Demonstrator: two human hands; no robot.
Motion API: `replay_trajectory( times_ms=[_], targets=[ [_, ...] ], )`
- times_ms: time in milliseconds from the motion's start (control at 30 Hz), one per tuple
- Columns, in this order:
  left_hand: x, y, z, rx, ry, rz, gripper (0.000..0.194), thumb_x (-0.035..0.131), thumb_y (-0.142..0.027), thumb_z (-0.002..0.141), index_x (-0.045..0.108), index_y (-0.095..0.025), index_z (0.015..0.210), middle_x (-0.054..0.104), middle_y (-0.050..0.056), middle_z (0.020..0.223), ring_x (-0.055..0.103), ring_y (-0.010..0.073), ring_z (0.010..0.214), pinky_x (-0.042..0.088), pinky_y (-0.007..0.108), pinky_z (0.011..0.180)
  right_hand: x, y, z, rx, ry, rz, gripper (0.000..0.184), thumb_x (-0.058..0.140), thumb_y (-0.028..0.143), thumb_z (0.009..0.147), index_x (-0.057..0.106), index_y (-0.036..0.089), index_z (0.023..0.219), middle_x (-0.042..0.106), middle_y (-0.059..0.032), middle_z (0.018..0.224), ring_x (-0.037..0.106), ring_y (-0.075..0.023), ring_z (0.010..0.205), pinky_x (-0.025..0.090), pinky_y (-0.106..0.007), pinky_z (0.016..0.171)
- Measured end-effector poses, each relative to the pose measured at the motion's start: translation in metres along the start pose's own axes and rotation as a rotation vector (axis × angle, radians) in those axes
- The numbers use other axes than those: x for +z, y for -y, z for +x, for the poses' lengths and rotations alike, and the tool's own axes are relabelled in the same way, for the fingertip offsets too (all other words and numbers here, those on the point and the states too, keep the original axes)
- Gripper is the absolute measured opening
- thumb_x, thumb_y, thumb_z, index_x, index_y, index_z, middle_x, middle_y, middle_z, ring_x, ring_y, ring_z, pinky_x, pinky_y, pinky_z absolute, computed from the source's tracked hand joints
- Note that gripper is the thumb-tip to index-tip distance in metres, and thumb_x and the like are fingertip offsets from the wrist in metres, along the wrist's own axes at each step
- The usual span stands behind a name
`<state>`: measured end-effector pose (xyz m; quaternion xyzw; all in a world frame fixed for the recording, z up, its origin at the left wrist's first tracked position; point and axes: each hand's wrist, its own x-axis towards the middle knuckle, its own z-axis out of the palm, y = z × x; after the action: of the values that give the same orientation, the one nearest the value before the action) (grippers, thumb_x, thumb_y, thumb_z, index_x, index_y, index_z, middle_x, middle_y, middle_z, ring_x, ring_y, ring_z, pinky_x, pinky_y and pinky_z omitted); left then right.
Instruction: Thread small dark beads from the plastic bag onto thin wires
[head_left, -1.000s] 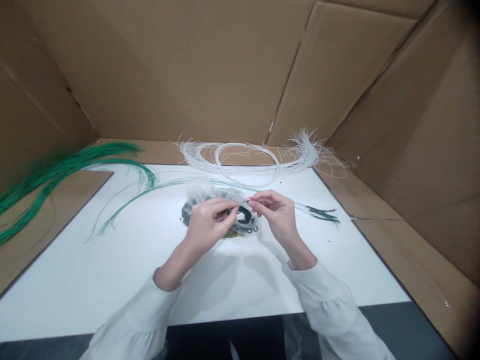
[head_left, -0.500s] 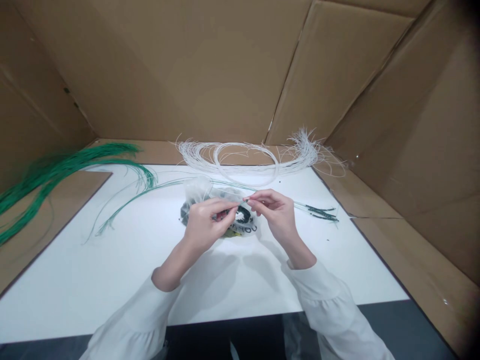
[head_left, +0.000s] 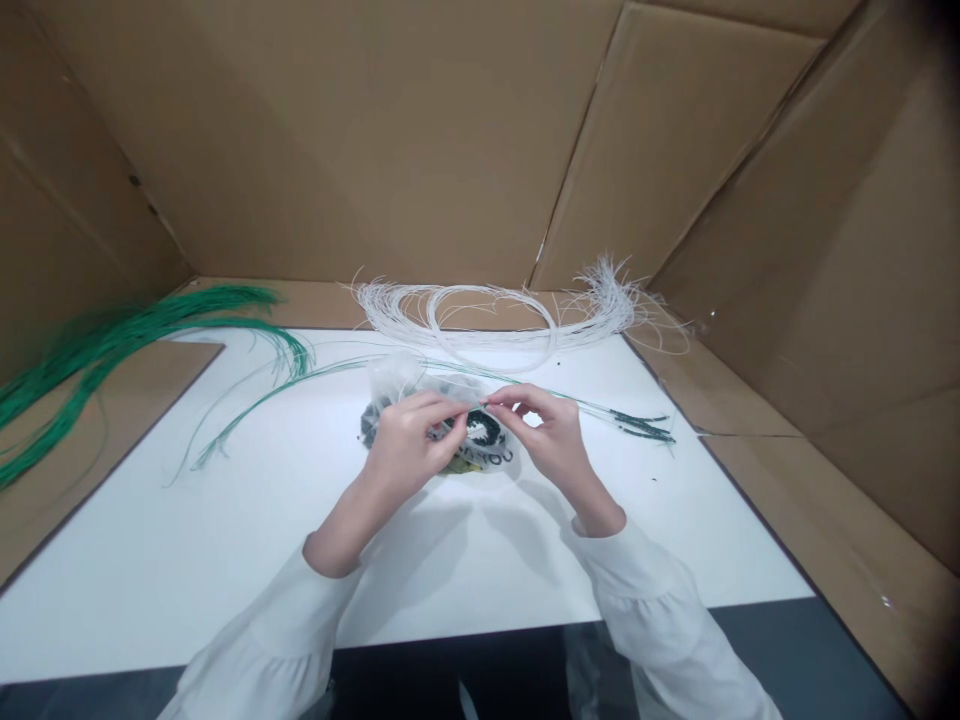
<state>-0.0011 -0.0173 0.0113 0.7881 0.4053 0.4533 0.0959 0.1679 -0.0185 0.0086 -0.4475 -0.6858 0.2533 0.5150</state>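
Note:
Over the plastic bag, my left hand point(head_left: 420, 440) pinches a thin green strand point(head_left: 474, 405) between thumb and forefinger. My right hand point(head_left: 544, 425) meets it fingertip to fingertip, pinching a tiny dark piece at the strand's end; its exact kind is too small to tell. Beneath them lies a clear plastic bag point(head_left: 394, 375) with printed letters, partly covered by the left hand. Small dark pieces show inside it, around a whitish middle. Behind the hands, several long green strands point(head_left: 330, 370) run across the table, ending at right in dark, thickly covered tips point(head_left: 641, 425).
A coil of white strands point(head_left: 495, 325) lies at the back of the white table point(head_left: 225, 560). Thick bundles of green strands point(head_left: 97, 350) rest at the left. Cardboard walls point(head_left: 360, 140) stand at the back and both sides.
My right hand has shifted slightly left and its fingertips have closed in on the left hand's fingertips. The left hand has barely moved. The bag and strands lie as before.

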Motion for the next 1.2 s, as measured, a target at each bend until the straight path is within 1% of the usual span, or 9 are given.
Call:
replay_trajectory(
  times_ms=[267,367,500,600,700,867,1033,1133,1200],
  targets=[
    [0.001,-0.001,0.001,-0.042,0.055,-0.089,0.016,0.056,-0.016,0.077,0.070,-0.016,0.083,0.070,0.005,0.075,0.060,0.0117,0.061,0.046,0.021,0.057,0.000,-0.003,0.001,0.004,0.061,0.046,0.007,0.062,0.025,0.074,0.066,0.020,0.078,0.068,-0.0017,0.076,0.059,-0.0135,0.066,0.045,-0.025,0.058],
    [0.000,-0.002,0.001,-0.110,0.083,-0.143,0.015,0.058,-0.019,0.076,0.071,-0.016,0.084,0.069,0.004,0.072,0.054,0.0099,0.053,0.043,0.021,0.053,0.000,-0.005,0.001,0.059,0.058,0.069,0.009,0.065,0.028,0.071,0.067,0.020,0.076,0.068,-0.0020,0.075,0.058,-0.0135,0.064,0.044,-0.025,0.056],
    [-0.001,-0.001,0.002,-0.206,0.161,-0.190,0.020,0.063,-0.019,0.072,0.069,-0.017,0.090,0.066,0.003,0.071,0.049,0.0093,0.052,0.040,0.020,0.050,0.002,-0.007,0.001,0.097,0.066,0.082,0.012,0.066,0.031,0.070,0.067,0.019,0.071,0.067,-0.0023,0.071,0.057,-0.0132,0.059,0.044,-0.026,0.056],
    [-0.001,0.000,0.002,-0.207,0.211,-0.200,0.025,0.063,-0.017,0.070,0.068,-0.017,0.094,0.063,0.001,0.068,0.047,0.0088,0.052,0.039,0.020,0.049,0.005,-0.007,0.000,0.127,0.075,0.105,0.013,0.066,0.032,0.070,0.065,0.019,0.068,0.065,-0.0020,0.068,0.057,-0.0137,0.061,0.044,-0.026,0.057],
    [-0.001,0.000,0.003,-0.187,0.236,-0.198,0.019,0.060,-0.023,0.074,0.069,-0.018,0.090,0.062,0.001,0.064,0.046,0.0089,0.051,0.038,0.020,0.049,0.006,-0.007,-0.001,0.151,0.079,0.117,0.016,0.066,0.033,0.069,0.062,0.018,0.064,0.063,-0.0011,0.063,0.055,-0.0130,0.058,0.043,-0.025,0.056],
    [-0.001,0.001,0.003,-0.288,0.228,-0.298,0.022,0.061,-0.036,0.074,0.070,-0.016,0.076,0.067,0.004,0.069,0.054,0.0120,0.056,0.042,0.022,0.051,0.006,-0.010,0.001,0.209,0.091,0.191,0.021,0.067,0.034,0.066,0.059,0.017,0.060,0.057,0.0011,0.057,0.049,-0.0102,0.052,0.039,-0.023,0.051],
    [0.001,0.007,0.001,-0.407,0.162,-0.376,0.024,0.061,-0.038,0.073,0.068,-0.015,0.074,0.068,0.005,0.071,0.059,0.0144,0.061,0.047,0.023,0.056,0.005,-0.011,0.005,0.276,0.060,0.264,0.024,0.069,0.036,0.064,0.058,0.016,0.060,0.054,0.0021,0.056,0.044,-0.0082,0.047,0.035,-0.021,0.045],
    [0.003,0.011,0.000,-0.408,0.126,-0.369,0.023,0.059,-0.036,0.074,0.068,-0.015,0.078,0.067,0.004,0.071,0.058,0.0135,0.060,0.047,0.022,0.054,0.003,-0.012,0.006,0.254,0.042,0.186,0.021,0.064,0.038,0.070,0.061,0.017,0.066,0.058,-0.0003,0.062,0.051,-0.0120,0.056,0.040,-0.023,0.049],
    [0.003,0.013,0.000,-0.422,0.101,-0.342,0.023,0.058,-0.035,0.075,0.068,-0.015,0.080,0.066,0.004,0.069,0.057,0.0130,0.058,0.045,0.022,0.052,0.001,-0.013,0.006,0.169,-0.012,0.024,0.019,0.056,0.036,0.077,0.063,0.018,0.073,0.061,-0.0041,0.076,0.055,-0.0171,0.074,0.045,-0.028,0.061]
  ],
)
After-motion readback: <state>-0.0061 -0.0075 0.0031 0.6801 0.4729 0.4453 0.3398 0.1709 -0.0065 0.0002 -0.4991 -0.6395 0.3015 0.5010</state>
